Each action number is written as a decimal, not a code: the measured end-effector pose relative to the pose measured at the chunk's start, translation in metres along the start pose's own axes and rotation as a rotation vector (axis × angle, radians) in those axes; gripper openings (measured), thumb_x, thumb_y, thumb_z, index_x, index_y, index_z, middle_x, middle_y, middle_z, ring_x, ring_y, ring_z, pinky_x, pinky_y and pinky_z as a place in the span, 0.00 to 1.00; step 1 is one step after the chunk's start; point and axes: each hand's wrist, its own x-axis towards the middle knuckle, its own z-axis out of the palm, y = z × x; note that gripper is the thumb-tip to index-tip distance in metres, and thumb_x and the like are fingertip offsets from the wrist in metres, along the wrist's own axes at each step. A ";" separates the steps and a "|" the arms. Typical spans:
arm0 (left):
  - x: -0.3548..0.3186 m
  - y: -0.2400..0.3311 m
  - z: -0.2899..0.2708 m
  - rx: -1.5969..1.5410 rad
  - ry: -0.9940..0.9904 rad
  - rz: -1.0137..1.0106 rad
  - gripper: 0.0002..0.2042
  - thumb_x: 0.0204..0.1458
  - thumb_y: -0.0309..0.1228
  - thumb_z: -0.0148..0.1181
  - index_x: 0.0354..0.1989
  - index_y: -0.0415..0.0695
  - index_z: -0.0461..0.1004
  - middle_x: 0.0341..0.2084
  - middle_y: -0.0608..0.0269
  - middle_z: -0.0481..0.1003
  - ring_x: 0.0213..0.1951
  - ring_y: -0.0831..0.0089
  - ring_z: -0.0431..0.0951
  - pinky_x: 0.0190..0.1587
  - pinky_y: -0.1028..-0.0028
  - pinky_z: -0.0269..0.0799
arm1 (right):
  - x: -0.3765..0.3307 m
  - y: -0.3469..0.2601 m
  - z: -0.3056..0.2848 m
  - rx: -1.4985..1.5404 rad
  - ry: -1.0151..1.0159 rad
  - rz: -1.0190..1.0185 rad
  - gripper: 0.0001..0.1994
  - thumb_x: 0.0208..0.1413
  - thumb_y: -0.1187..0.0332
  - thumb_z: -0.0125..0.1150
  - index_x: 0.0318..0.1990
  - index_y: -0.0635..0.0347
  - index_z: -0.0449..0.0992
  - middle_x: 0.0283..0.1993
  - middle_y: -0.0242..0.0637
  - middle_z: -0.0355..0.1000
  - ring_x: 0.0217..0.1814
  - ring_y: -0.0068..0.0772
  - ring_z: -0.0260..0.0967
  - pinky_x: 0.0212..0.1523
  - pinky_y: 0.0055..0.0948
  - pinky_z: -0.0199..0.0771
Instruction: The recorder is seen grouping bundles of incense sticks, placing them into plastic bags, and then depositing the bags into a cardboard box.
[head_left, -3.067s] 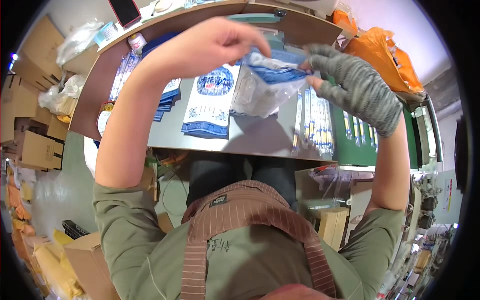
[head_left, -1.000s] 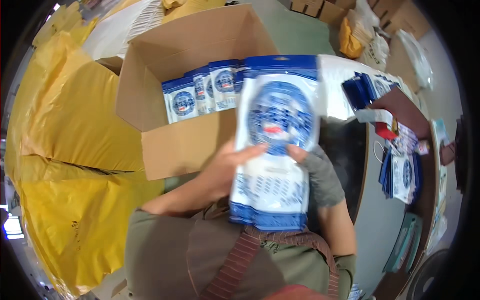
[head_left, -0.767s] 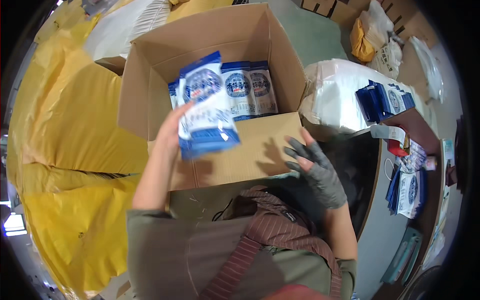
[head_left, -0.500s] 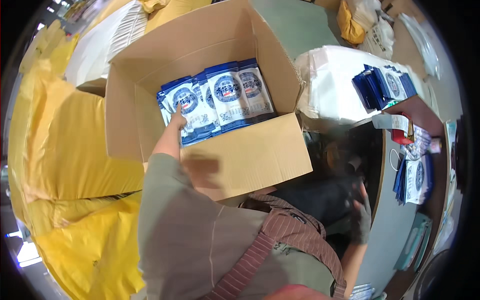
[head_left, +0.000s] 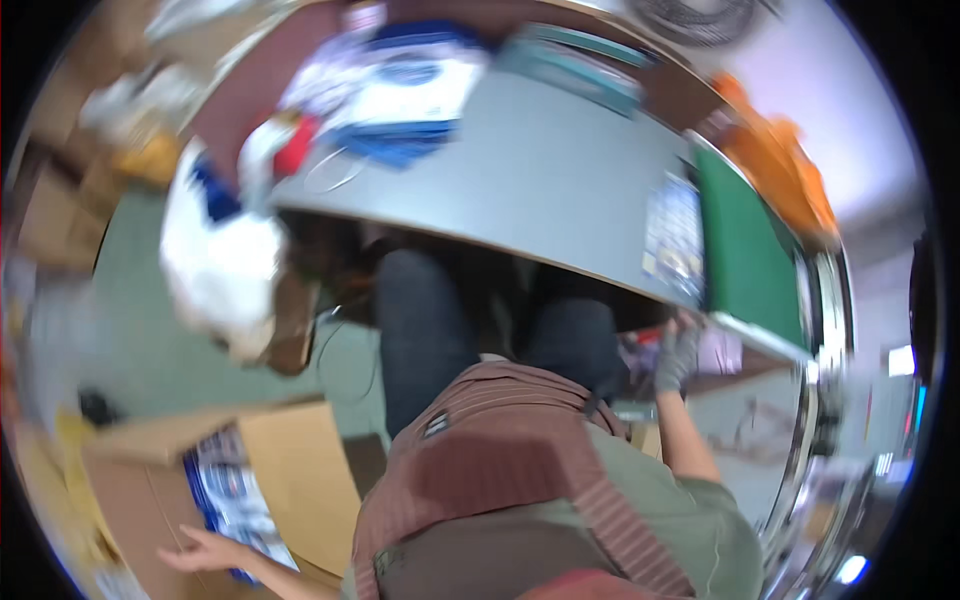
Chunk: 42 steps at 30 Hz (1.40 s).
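My left hand [head_left: 205,550] is open, its fingers spread, over the cardboard box [head_left: 300,480] at the lower left. It holds nothing. Beside it in the box lie blue-and-white pouches [head_left: 235,495]. My right hand [head_left: 678,360], in a grey glove with bare fingertips, is raised by the front edge of the grey table [head_left: 560,170]. Its fingertips are at that edge, below the green panel [head_left: 745,240]; blur hides whether they grip it. Near that hand on the tabletop lies a stack of small printed packets [head_left: 675,235].
On the table's far left is a pile of blue-and-white pouches [head_left: 410,90], with a red item [head_left: 296,147] near it. A teal tray [head_left: 575,65] stands at the back. An orange bag [head_left: 785,160] hangs beyond the green panel. A white sack [head_left: 225,265] stands left of the table.
My view has swung right, from the box to the table. My left hand has come off the pouches with fingers spread. My right hand is now at the table's edge by the green panel.
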 end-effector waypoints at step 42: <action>-0.153 0.756 -0.067 -1.686 -2.239 -0.450 0.33 0.57 0.42 0.58 0.63 0.33 0.55 0.50 0.48 0.69 0.50 0.61 0.72 0.56 0.64 0.66 | 0.184 -0.189 0.112 1.540 -0.532 0.600 0.33 0.55 0.64 0.61 0.66 0.65 0.55 0.55 0.42 0.67 0.53 0.33 0.67 0.53 0.30 0.69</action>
